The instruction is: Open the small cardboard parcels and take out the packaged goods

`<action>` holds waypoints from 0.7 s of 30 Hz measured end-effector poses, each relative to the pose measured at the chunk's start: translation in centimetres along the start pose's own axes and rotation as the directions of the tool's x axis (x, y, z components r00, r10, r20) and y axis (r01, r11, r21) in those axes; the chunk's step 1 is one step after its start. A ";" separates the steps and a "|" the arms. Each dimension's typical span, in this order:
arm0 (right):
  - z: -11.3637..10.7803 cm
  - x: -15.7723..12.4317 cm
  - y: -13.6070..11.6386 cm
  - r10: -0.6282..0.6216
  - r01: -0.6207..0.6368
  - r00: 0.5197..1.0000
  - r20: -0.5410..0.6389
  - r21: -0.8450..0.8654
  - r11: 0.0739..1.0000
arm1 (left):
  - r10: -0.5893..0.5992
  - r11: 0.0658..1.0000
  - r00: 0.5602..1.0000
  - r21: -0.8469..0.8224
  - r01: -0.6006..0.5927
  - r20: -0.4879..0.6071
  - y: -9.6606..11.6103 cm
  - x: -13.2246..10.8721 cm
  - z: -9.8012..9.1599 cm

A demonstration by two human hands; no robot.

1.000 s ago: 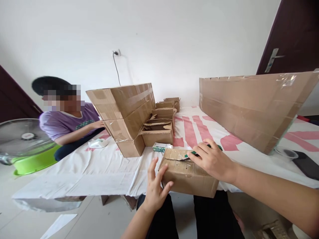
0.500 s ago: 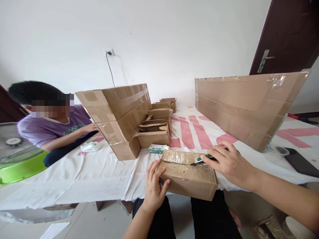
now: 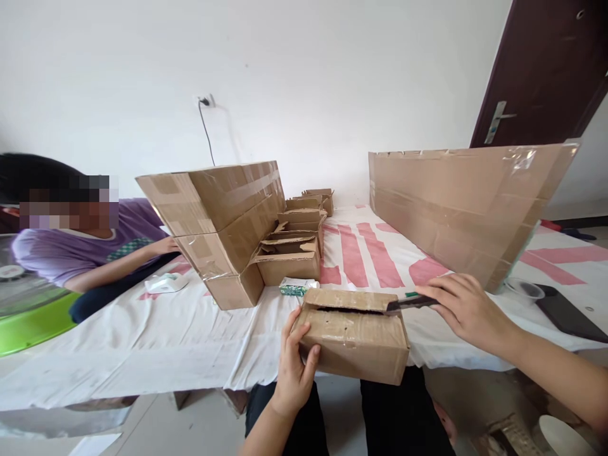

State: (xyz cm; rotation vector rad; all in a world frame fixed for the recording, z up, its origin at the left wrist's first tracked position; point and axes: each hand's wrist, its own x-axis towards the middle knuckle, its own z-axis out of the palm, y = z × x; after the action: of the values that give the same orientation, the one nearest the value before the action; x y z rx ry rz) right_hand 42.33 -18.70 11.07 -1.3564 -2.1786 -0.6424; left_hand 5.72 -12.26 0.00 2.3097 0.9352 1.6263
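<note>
A small taped cardboard box (image 3: 354, 339) rests at the near edge of the white cloth-covered table (image 3: 156, 335), over my lap. My left hand (image 3: 293, 370) grips its left end, fingers wrapped on the front face. My right hand (image 3: 468, 310) is closed on a green-handled utility knife (image 3: 411, 303), whose blade tip meets the top right corner of the box. A slit runs along the box's top seam.
A stack of large taped cartons (image 3: 223, 218) and several small open boxes (image 3: 294, 244) stand behind. A long carton (image 3: 465, 202) stands at right. A person in a purple shirt (image 3: 85, 244) sits at left by a fan (image 3: 23, 297). A small green packet (image 3: 294, 288), a phone (image 3: 567, 313) and a cup (image 3: 525, 291) lie on the table.
My right hand has drawn the knife rightward along the box's top seam to its right corner. The left hand has slid lower on the box's left end. The view has shifted right.
</note>
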 end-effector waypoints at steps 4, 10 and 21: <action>4.6 -2.8 2.3 0.325 -0.342 0.936 0.134 0.131 0.931 | -0.001 1.000 1.000 -0.014 0.001 -0.008 -0.2 -0.3 0.3; 8.6 -4.9 2.5 0.416 -0.480 0.812 0.410 0.062 0.875 | -0.012 1.000 1.000 0.028 0.012 -0.002 -0.2 -0.4 0.1; 5.2 7.3 -1.9 0.315 -0.474 0.868 0.383 0.452 0.756 | -0.035 0.999 0.999 -0.002 0.035 -0.036 -0.5 -0.6 0.5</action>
State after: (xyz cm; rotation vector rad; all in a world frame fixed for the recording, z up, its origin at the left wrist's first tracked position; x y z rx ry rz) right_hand 36.96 -11.30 11.39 -1.5815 -1.9464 0.3359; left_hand 5.89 -12.13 -0.89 2.2568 0.9765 1.6598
